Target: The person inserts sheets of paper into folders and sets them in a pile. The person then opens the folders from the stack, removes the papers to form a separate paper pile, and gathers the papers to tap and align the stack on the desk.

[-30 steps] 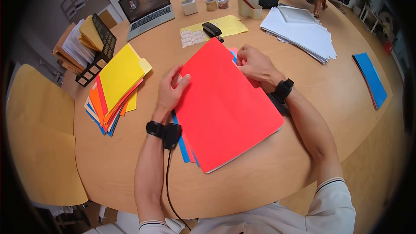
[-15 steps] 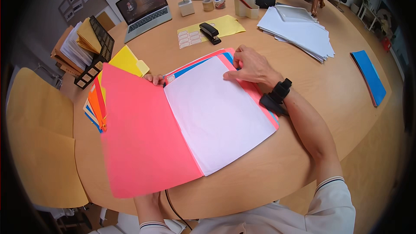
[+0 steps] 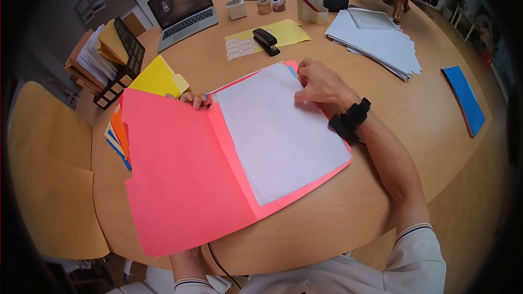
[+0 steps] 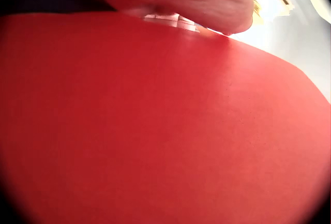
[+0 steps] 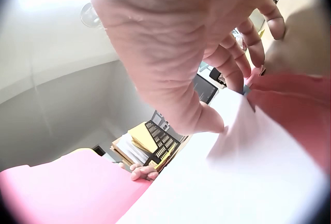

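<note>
A red folder [image 3: 180, 169] lies spread open in the head view, its front cover folded over to the left. White paper [image 3: 278, 130] lies on its right half. My right hand [image 3: 324, 83] pinches that paper near the upper right edge, thumb on top; in the right wrist view the paper [image 5: 243, 131] bends up by the thumb. Behind the cover, my left hand [image 3: 192, 99] holds it at its top edge, fingers curled over near the fold. The cover hides the left palm and wrist. It fills most of the left wrist view as a red surface [image 4: 165, 120].
Left of the folder, yellow folders [image 3: 155, 79] lie on a colourful pile beside a black file rack [image 3: 128, 54]. Beyond stand a laptop [image 3: 188, 13], a stapler [image 3: 266, 42] and yellow label sheets [image 3: 291, 30]. White papers [image 3: 376, 43] and a blue folder [image 3: 464, 99] lie right.
The red cover has swung open to the left, with my left hand passing behind it. The white paper inside has shifted right and up from the fold with my right hand.
</note>
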A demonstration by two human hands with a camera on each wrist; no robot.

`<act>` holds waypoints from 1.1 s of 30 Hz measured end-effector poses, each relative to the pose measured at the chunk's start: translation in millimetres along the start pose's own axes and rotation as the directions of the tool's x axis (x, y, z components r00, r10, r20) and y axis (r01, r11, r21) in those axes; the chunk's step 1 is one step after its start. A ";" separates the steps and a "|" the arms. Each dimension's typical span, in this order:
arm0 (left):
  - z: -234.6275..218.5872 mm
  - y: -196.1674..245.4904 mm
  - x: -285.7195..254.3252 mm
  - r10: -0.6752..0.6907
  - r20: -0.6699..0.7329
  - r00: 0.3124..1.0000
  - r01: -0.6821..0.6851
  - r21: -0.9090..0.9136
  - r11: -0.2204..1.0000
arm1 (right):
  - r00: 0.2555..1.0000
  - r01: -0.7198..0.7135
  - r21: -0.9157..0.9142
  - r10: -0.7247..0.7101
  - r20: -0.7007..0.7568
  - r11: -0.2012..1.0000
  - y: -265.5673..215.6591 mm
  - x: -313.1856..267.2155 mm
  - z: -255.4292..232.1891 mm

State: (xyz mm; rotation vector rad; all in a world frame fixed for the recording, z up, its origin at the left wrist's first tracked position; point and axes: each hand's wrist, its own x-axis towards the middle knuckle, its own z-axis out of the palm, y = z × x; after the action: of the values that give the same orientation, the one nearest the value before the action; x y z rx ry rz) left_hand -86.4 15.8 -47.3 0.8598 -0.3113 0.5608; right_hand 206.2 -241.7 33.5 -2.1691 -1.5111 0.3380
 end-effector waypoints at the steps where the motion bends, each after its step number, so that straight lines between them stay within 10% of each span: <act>1: 4.9 0.2 0.0 -0.006 -0.024 1.000 0.007 0.026 1.000 | 1.000 -0.008 0.037 0.008 -0.002 0.999 2.8 1.7 0.9; 11: 24.0 1.1 -0.2 -0.047 -0.101 0.994 0.049 0.012 0.999 | 0.983 -0.086 0.384 0.142 -0.120 0.919 49.6 13.2 5.8; 17: 1.4 4.9 3.6 -0.067 -0.006 0.998 0.068 0.045 0.997 | 0.968 -0.090 0.836 0.246 -0.055 0.541 65.8 -0.3 -24.9; 20: -11.1 4.8 5.6 -0.065 0.071 0.995 0.059 0.076 0.995 | 0.855 0.049 0.973 0.495 -0.158 0.227 88.9 7.1 -27.1; 27: -13.4 9.8 5.3 -0.096 0.084 0.992 0.087 0.105 0.991 | 0.556 0.275 0.951 0.783 -0.279 0.143 133.4 7.9 -35.2; 33: -13.4 7.7 6.9 -0.103 0.133 0.986 0.092 0.088 0.992 | 0.510 0.378 0.926 0.836 -0.203 -0.006 106.6 6.2 -33.3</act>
State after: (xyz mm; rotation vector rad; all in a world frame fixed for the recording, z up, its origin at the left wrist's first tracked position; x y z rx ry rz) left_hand -84.8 32.6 -47.5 0.9898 -0.3718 0.4260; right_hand 310.3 -273.9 8.2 -0.9183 0.1156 0.2821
